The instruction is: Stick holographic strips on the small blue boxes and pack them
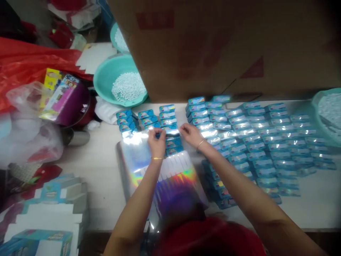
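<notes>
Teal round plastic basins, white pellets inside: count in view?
3: front-left basin, back-left basin partly behind the brown cardboard box, right-edge basin. Others may be hidden.

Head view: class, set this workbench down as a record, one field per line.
left hand: fingers bent, beside small blue boxes; grip unclear
right hand: fingers bent, near more boxes; grip unclear
under left forearm: holographic film
behind boxes: cardboard carton
left basin: turquoise, white pellets inside
</notes>
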{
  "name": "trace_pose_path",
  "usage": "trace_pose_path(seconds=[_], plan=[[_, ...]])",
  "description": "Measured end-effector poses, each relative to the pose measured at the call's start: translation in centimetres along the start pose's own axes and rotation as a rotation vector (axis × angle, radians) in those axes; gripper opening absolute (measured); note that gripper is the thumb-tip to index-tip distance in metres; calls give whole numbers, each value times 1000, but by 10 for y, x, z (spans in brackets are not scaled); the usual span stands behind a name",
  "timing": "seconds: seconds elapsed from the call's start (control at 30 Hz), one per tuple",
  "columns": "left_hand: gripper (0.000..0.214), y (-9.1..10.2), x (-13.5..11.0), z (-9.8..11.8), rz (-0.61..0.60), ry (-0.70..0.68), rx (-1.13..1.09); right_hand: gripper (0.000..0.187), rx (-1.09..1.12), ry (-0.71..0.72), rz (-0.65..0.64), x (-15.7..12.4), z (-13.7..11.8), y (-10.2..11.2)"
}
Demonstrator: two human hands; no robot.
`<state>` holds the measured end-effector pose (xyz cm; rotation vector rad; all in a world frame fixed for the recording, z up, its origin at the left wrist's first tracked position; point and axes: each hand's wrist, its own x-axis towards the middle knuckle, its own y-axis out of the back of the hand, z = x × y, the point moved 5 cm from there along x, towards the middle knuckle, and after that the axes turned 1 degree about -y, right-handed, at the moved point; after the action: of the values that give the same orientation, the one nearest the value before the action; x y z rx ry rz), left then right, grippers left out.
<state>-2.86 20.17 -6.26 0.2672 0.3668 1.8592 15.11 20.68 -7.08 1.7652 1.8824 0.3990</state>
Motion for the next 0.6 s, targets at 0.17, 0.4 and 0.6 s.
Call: trace_pose_path(seconds=[0.17,0.4,0.6], plan=[[6,-29,11,-3,-10,-47,250,14,-342,-45,-41,29,16,0],[6,-41,8,-8,-35,-84,523,18,-458,-100,-97,34,23,-16],[24,-30,7,-3,-84,-138,646,33,-238,-57,79,19,37,-21]])
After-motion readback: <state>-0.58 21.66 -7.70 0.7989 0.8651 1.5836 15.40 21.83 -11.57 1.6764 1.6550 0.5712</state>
